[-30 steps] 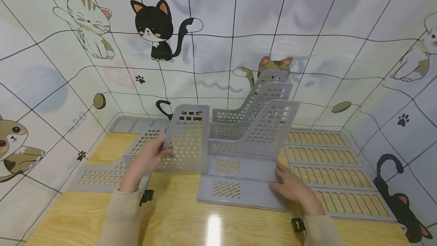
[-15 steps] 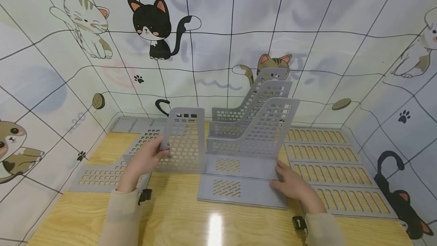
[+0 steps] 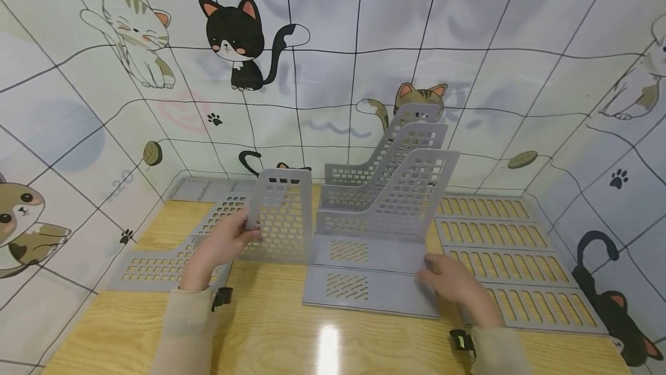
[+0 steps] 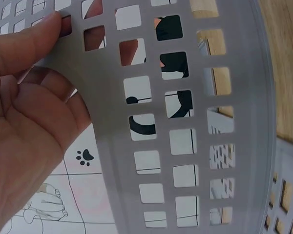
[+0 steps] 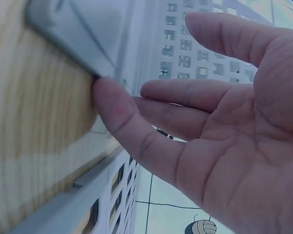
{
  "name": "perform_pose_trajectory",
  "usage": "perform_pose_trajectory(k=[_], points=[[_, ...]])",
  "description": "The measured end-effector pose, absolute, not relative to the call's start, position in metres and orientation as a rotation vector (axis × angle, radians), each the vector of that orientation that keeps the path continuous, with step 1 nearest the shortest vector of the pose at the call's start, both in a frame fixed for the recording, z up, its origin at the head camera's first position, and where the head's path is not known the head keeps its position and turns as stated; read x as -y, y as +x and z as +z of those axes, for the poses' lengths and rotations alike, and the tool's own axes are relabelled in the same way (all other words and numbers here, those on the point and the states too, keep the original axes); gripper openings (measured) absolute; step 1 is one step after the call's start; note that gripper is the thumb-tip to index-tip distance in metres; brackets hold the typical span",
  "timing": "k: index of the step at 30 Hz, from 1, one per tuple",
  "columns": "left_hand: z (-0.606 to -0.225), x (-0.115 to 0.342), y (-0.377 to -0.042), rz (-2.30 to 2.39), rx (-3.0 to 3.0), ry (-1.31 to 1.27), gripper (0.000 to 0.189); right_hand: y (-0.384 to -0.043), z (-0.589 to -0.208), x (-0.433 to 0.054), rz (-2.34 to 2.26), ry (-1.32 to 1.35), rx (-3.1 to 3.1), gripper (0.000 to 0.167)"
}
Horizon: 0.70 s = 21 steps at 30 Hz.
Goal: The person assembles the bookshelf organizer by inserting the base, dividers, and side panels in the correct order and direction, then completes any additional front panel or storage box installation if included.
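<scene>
Perforated grey panel (image 3: 281, 219) stood upright, edge pinched between thumb and fingers of left hand (image 3: 221, 240). Slotted grey base (image 3: 395, 289) lay at fingertips of right hand (image 3: 457, 282), fingers loosely extended.

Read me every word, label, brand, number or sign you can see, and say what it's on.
No readable text, neither on the grey panel in the left hand nor the slotted base by the right hand.
Pale blue marks on the left wall: too faint to read.
Black device near the right hand: too small to tell if marked.
</scene>
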<state>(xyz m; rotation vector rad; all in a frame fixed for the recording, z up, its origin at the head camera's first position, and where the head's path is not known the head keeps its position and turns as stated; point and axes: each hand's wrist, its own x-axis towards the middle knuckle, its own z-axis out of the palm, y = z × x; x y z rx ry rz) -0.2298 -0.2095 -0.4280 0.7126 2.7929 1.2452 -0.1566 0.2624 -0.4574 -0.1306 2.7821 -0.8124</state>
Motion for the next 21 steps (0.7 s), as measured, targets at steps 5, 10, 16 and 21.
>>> perform_pose_trajectory(k=[5, 10, 16, 21], points=[[-0.432, 0.201, -0.232, 1.296, -2.739, 0.784, 0.018, -0.155, -0.449, -0.263, -0.916, -0.080, -2.736, 0.058], [-0.436, 0.185, -0.234, 1.318, -2.697, 0.838, 0.015, -0.156, -0.450, -0.265, -1.017, -0.001, -2.675, 0.056], [-0.438, 0.166, -0.234, 1.354, -2.648, 0.904, 0.028, -0.157, -0.451, -0.266, -1.037, 0.017, -2.657, 0.056], [-0.438, 0.161, -0.233, 1.356, -2.641, 0.886, 0.035, -0.156, -0.451, -0.266, -1.038, 0.018, -2.657, 0.055]])
